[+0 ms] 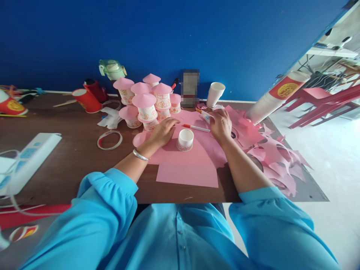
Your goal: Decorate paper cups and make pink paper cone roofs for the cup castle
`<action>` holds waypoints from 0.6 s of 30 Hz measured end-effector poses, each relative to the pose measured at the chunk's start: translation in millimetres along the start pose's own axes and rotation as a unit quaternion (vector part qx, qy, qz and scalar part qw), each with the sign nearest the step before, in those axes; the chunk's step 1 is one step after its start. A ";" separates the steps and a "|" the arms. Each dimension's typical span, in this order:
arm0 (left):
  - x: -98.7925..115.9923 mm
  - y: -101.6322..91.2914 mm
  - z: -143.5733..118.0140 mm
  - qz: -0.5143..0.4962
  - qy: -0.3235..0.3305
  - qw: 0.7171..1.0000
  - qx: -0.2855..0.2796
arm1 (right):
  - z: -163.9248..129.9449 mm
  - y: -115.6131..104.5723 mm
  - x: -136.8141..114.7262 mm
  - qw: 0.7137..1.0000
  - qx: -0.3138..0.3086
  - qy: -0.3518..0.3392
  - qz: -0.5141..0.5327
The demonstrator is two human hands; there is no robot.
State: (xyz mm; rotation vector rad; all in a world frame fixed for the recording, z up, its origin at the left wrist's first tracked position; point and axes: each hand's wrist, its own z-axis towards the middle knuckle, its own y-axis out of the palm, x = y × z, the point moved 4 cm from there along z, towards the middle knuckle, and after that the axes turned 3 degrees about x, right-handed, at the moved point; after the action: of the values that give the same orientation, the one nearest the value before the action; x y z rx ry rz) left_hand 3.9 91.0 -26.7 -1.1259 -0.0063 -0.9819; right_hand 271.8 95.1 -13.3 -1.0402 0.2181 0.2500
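On pink paper (187,174) stands a short white paper cup (186,138) with a red drawn pattern round its base. My left hand (164,132) is left of the cup, apart from it, its fingers loosely stretched and holding nothing visible. My right hand (221,125) closes round a slim white tube (206,116) with an orange tip; its print is too small to read. Between my hands lies a white marker with a red cap (196,128). Behind my left hand, several decorated paper-cup towers (147,112) wear pink cone roofs (144,100).
Pink paper scraps (277,161) pile up at the right, beside a tall stack of paper cups (278,97). A tape ring (109,140), red cup (86,100) and power strip (30,161) lie left. A white cup (215,94) stands against the blue wall (168,33).
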 end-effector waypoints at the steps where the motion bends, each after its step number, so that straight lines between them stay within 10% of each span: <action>1: 0.4 1.1 0.4 0.000 0.002 1.000 -0.006 | 6.9 0.9 6.5 0.998 -0.031 0.022 -0.045; 7: 3.8 6.1 1.1 0.000 0.024 0.999 -0.024 | 46.1 7.4 23.0 0.983 -0.129 0.066 -0.109; 13: -1.4 -7.4 -0.8 -0.071 -0.041 0.990 0.116 | 52.2 -18.8 6.7 0.988 -0.085 0.074 -0.107; 18: 5.8 -10.6 0.6 -0.165 -0.039 0.978 0.121 | 33.7 -30.2 -31.8 0.989 -0.064 -0.057 0.121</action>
State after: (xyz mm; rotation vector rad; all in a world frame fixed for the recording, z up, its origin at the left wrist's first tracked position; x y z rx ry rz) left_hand 0.6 86.9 -15.7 -0.9527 -0.3777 -1.1942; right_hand 252.8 106.7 37.4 -1.1232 0.2271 0.5474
